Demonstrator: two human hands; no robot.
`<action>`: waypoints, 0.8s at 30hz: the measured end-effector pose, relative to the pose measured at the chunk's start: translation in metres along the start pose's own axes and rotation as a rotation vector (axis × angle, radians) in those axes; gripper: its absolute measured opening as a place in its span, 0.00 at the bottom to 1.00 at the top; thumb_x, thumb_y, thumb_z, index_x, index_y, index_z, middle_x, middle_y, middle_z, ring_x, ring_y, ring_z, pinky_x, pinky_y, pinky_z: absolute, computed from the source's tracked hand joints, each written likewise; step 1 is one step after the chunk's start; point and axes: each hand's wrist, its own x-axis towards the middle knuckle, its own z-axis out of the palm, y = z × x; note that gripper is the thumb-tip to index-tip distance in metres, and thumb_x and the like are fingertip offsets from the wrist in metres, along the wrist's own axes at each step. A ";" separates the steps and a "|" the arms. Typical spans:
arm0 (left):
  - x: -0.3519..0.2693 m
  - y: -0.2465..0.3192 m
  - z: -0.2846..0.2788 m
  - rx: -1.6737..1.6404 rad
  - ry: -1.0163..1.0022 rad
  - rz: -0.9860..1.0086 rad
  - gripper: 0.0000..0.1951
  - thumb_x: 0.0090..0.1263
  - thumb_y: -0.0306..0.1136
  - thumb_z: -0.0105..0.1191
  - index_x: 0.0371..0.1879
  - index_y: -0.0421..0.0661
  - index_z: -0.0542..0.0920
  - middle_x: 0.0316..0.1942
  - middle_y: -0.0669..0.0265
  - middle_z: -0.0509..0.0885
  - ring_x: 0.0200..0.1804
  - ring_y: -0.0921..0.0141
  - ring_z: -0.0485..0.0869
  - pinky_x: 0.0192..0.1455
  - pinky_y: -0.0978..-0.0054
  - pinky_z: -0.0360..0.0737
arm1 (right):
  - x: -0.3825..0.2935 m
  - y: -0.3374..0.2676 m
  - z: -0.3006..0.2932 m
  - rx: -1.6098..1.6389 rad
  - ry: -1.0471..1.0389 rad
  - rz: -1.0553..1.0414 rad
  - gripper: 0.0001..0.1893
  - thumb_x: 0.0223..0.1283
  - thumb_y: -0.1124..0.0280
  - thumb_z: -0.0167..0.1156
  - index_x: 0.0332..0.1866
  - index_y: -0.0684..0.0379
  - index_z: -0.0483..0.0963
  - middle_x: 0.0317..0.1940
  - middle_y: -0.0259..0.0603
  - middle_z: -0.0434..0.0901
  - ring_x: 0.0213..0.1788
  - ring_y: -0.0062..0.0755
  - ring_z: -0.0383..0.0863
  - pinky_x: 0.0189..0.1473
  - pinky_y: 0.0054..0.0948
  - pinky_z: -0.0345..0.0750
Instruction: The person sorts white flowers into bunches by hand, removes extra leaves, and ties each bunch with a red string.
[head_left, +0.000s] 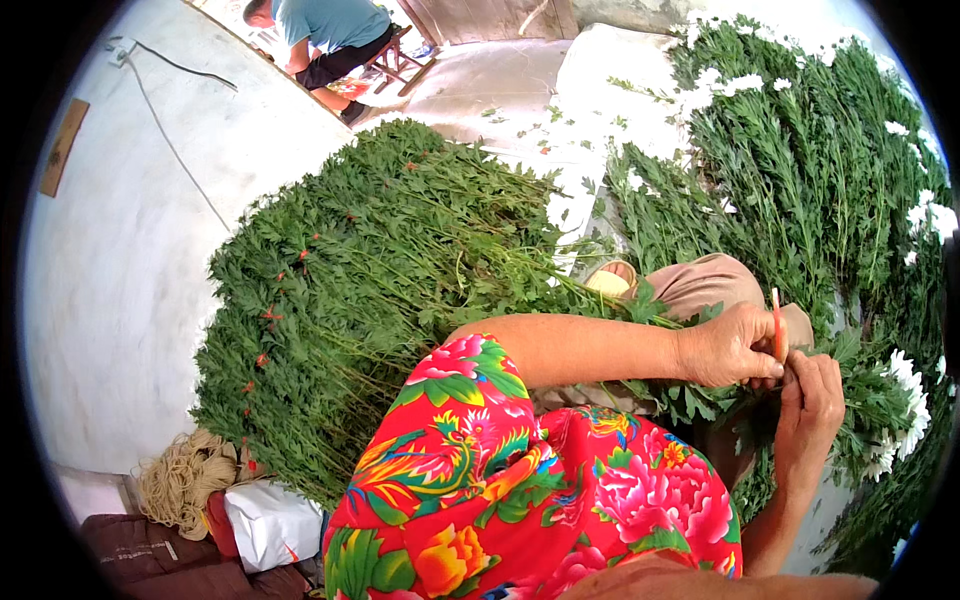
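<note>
A bunch of white chrysanthemums (904, 416) lies across my lap, blooms to the right and leafy stems passing left beneath my forearm. My left hand (731, 346) grips a thin red tie (778, 334), whose pale end sticks up above the fist. Against its thumb, my right hand (811, 394) pinches the tie low down, over the bunch. The fingers hide where the tie meets the stems. My bent knee in beige trousers (701, 283) is just beyond the hands, and a sandalled foot (611, 279) shows beside it.
A big heap of green-leaved stems (375, 270) with several red ties lies left. More white-flowered stems (810, 165) are piled right. Lower left are a beige cord bundle (187, 480), a white bag (274, 521) and brown cloth (150, 555). A person (330, 30) sits on a stool beyond.
</note>
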 end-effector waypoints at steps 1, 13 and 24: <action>0.000 0.000 -0.001 -0.044 -0.006 -0.051 0.04 0.71 0.24 0.60 0.36 0.41 0.79 0.29 0.65 0.86 0.30 0.76 0.85 0.32 0.77 0.82 | -0.001 0.002 -0.001 -0.020 -0.025 0.004 0.03 0.64 0.84 0.58 0.41 0.68 0.76 0.32 0.46 0.74 0.36 0.45 0.74 0.39 0.36 0.72; 0.004 -0.005 -0.010 0.371 -0.040 0.338 0.08 0.57 0.20 0.64 0.28 0.43 0.77 0.29 0.65 0.83 0.33 0.68 0.84 0.33 0.70 0.80 | -0.008 0.006 -0.001 0.379 -0.068 0.092 0.08 0.51 0.84 0.66 0.36 0.66 0.78 0.29 0.37 0.76 0.30 0.29 0.75 0.36 0.27 0.72; 0.005 0.004 -0.009 1.097 0.061 0.937 0.09 0.55 0.29 0.60 0.25 0.46 0.72 0.32 0.65 0.76 0.34 0.62 0.79 0.28 0.65 0.76 | 0.011 0.026 0.004 0.373 -0.148 0.083 0.08 0.53 0.88 0.61 0.37 0.67 0.76 0.30 0.37 0.73 0.33 0.25 0.73 0.36 0.26 0.71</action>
